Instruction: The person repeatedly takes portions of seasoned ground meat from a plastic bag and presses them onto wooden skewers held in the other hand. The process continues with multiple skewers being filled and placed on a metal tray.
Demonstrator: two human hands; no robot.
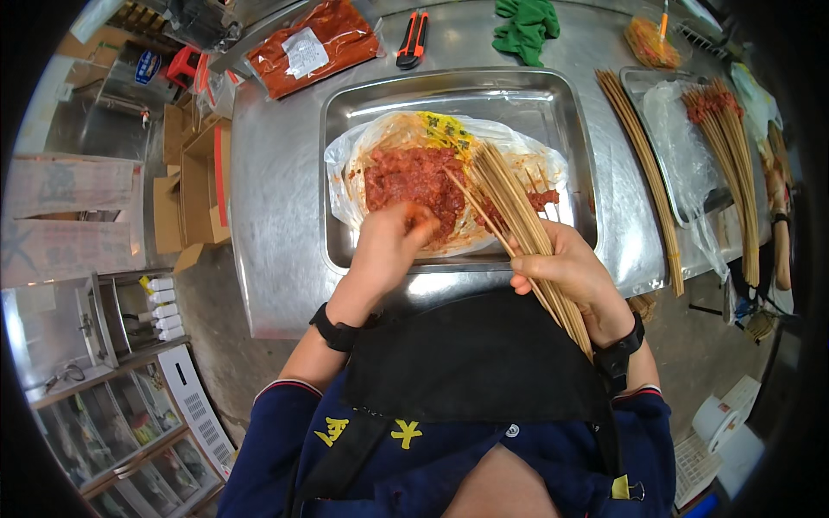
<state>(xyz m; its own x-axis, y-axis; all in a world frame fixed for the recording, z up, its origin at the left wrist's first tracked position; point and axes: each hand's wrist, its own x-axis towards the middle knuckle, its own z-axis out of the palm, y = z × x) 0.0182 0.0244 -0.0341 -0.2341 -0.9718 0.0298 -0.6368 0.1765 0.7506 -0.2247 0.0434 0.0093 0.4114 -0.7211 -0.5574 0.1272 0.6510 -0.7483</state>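
My right hand (570, 272) grips a thick bundle of bamboo skewers (515, 207), which slants over the steel tray (586, 226). One skewer (476, 204) stands apart from the bundle, its tip over the marinated meat (414, 175). This red meat is heaped on an opened plastic bag (343, 162) inside the tray. At the heap's near edge is my left hand (395, 236), fingers curled and blurred; whether they pinch a piece is hidden. Skewered meat (543, 199) lies partly behind the bundle, on the bag's right side.
A sealed pack of red meat (317, 48), a box cutter (412, 40) and a green cloth or glove (528, 29) lie along the table's far side. To the right are loose skewers (641, 175), a second tray (677, 213) and skewers with meat at their tips (728, 155). Another person's arm (782, 252) shows beyond.
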